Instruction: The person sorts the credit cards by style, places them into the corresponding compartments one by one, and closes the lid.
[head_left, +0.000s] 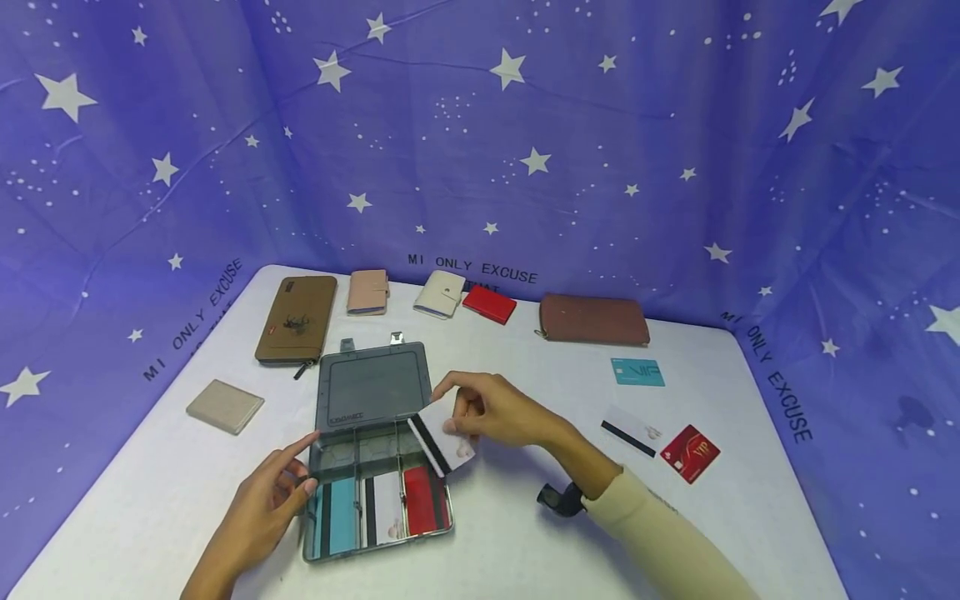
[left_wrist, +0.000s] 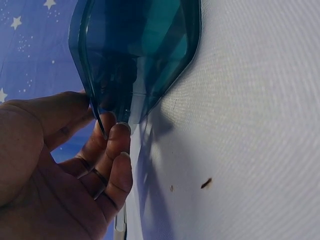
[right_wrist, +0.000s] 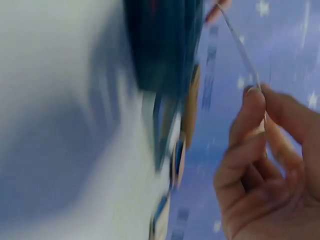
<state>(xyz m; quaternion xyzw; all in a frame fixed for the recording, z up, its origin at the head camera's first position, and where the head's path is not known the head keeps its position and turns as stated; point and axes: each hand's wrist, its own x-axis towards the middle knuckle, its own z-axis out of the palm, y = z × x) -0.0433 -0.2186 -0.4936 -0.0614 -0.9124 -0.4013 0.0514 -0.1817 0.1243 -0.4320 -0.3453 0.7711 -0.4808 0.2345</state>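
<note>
An open grey translucent plastic box (head_left: 358,546) with compartments lies on the table, its lid (head_left: 375,383) folded back. In its front row are a teal card (head_left: 343,515), a white card (head_left: 386,504) and a red card (head_left: 422,500), each with a black stripe. My left hand (head_left: 262,500) grips the box's left side; the left wrist view shows the thumb and fingertips at the box edge (left_wrist: 92,90). Between the thumb and fingers of my right hand (head_left: 487,408) is another white card (head_left: 446,429) with a black stripe, tilted over the box's right side. Edge-on, that card (right_wrist: 242,50) appears thin.
At the right lie a teal VIP card (head_left: 637,372), a white striped card (head_left: 630,433) and a red VIP card (head_left: 690,454). Along the back are a brown wallet (head_left: 296,321), pink, white and red card holders, and a maroon wallet (head_left: 594,319). A beige holder (head_left: 225,407) lies left.
</note>
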